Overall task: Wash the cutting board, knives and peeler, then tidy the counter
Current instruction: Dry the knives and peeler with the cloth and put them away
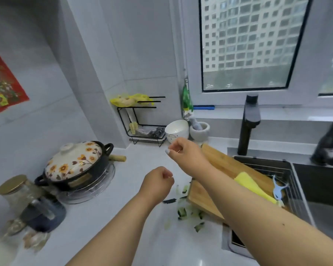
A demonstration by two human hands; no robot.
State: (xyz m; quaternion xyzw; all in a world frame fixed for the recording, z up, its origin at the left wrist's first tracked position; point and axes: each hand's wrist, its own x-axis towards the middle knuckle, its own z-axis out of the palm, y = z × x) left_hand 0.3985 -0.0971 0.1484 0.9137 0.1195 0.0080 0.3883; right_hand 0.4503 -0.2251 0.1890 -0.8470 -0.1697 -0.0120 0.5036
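A wooden cutting board (217, 160) lies slanted from the counter onto the wire rack (294, 191) over the sink. On it rest a yellow cloth (250, 185) and a small light-blue tool (278, 189). Green and dark vegetable peels (188, 212) are scattered on the white counter (123, 217) beside the board's near corner. My right hand (183, 150) hovers above the counter in front of the bowl, fingers curled, with nothing visible in it. My left hand (158, 181) is lower and nearer, curled into a fist, and I see nothing in it either. No knife is in view.
A white bowl (176, 130) and a stone mortar with pestle (199, 129) stand at the back beside a black wire rack (142, 121). A flowered clay pot (75, 162) and glass jars (13, 191) fill the left. A black faucet (248, 123) stands behind the dark sink (325, 189).
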